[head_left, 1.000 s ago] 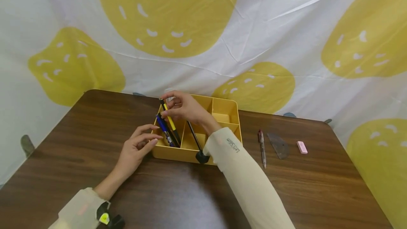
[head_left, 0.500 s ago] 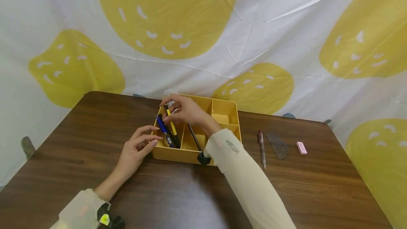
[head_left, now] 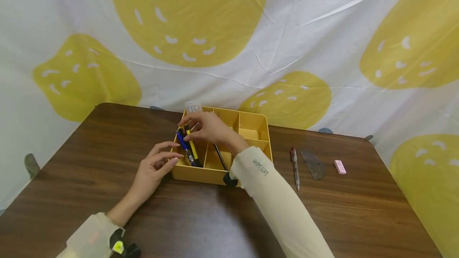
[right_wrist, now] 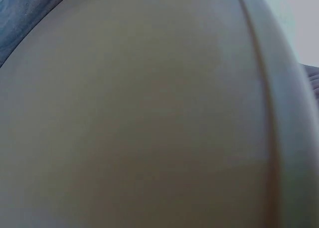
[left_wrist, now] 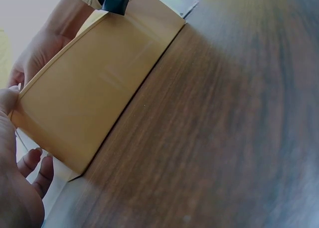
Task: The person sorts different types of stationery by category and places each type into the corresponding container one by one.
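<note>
A yellow desk organizer [head_left: 201,176] with several compartments stands at the back of the table. My right hand [head_left: 211,127] reaches over its left part and pinches a yellow-and-black pen [head_left: 191,144], whose lower end is down in the front-left compartment. Beside that pen, a blue pen [head_left: 183,141] leans in the same compartment. My left hand [head_left: 152,170] holds the organizer's front-left corner, thumb and fingertips at the rim. In the left wrist view the organizer's wall [left_wrist: 94,88] shows close up, the left thumb at its top corner. Only pale sleeve [right_wrist: 149,113] fills the right wrist view.
On the table to the right lie a pen with a dark red end [head_left: 295,168], a clear grey plastic drawing template [head_left: 314,165] and a pink eraser [head_left: 340,167]. A clear plastic item [head_left: 193,106] rises at the organizer's back-left corner. A lemon-patterned cloth [head_left: 215,55] hangs behind.
My right hand has come down a little, and the yellow-and-black pen sits lower in the compartment. The clear item behind the hand shows more. My left hand stays at the corner.
</note>
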A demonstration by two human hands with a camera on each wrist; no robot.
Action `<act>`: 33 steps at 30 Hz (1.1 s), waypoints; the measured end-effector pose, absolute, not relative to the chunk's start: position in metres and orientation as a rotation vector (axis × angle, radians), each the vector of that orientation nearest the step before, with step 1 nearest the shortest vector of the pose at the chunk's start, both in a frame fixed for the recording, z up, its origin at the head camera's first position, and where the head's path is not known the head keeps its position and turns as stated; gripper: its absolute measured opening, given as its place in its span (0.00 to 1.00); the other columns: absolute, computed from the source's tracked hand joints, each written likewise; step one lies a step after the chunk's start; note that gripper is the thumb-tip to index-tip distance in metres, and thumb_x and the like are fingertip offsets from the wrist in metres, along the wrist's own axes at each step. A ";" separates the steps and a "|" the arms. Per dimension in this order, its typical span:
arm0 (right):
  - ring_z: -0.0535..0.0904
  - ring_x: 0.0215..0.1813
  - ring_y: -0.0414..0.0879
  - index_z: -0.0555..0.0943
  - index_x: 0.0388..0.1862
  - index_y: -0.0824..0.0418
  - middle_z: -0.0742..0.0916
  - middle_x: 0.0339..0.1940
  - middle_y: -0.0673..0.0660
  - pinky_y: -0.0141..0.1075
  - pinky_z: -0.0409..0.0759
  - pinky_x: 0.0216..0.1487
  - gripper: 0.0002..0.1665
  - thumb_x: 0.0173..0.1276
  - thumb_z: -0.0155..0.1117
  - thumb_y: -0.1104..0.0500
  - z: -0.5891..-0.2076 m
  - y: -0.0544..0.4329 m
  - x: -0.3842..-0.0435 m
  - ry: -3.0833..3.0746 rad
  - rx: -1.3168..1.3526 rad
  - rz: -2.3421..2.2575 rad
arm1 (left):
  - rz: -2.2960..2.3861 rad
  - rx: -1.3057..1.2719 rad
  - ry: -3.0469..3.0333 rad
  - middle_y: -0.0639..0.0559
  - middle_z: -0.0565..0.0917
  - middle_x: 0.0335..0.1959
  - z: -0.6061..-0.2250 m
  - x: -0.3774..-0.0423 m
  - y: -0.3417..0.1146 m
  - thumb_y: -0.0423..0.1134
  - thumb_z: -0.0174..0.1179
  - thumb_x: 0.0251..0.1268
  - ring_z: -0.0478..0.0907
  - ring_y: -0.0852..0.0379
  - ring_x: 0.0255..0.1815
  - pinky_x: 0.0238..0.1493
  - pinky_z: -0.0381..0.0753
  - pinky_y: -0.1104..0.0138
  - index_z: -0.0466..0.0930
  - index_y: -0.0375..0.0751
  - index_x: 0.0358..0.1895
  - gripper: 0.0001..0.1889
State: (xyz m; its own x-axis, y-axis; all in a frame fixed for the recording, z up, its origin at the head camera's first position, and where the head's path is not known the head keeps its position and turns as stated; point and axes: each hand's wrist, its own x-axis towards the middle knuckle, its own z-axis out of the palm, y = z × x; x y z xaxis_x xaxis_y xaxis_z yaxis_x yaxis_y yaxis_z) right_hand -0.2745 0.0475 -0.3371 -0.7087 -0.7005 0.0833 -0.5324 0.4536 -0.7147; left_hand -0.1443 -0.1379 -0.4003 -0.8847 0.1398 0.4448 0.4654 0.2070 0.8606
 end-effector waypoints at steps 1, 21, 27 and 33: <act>0.81 0.40 0.40 0.81 0.51 0.54 0.83 0.41 0.49 0.29 0.80 0.38 0.19 0.60 0.71 0.61 -0.337 0.047 -0.275 2.480 -1.069 -1.104 | -1.733 -0.574 -2.213 0.41 0.73 0.57 -0.401 -0.144 -0.138 0.27 0.57 0.67 0.72 0.62 0.50 0.38 0.73 0.67 0.83 0.29 0.43 0.07; 0.81 0.41 0.38 0.83 0.48 0.60 0.86 0.40 0.51 0.31 0.77 0.45 0.15 0.61 0.70 0.62 -0.328 0.053 -0.274 2.477 -1.134 -1.228 | -1.744 -0.575 -2.205 0.41 0.73 0.57 -0.403 -0.145 -0.139 0.27 0.57 0.67 0.72 0.61 0.49 0.38 0.73 0.68 0.83 0.30 0.43 0.07; 0.81 0.42 0.37 0.82 0.49 0.62 0.86 0.40 0.52 0.34 0.77 0.48 0.16 0.62 0.69 0.62 -0.317 0.056 -0.269 2.490 -1.204 -1.187 | -1.760 -0.584 -2.189 0.39 0.72 0.57 -0.403 -0.145 -0.138 0.26 0.56 0.67 0.72 0.62 0.48 0.37 0.73 0.69 0.83 0.30 0.43 0.07; 0.80 0.39 0.38 0.83 0.47 0.61 0.85 0.37 0.48 0.34 0.78 0.44 0.14 0.62 0.69 0.60 -0.315 0.063 -0.266 2.519 -1.217 -1.168 | -1.750 -0.580 -2.192 0.38 0.72 0.57 -0.402 -0.145 -0.138 0.26 0.56 0.66 0.73 0.62 0.47 0.37 0.73 0.69 0.83 0.29 0.43 0.07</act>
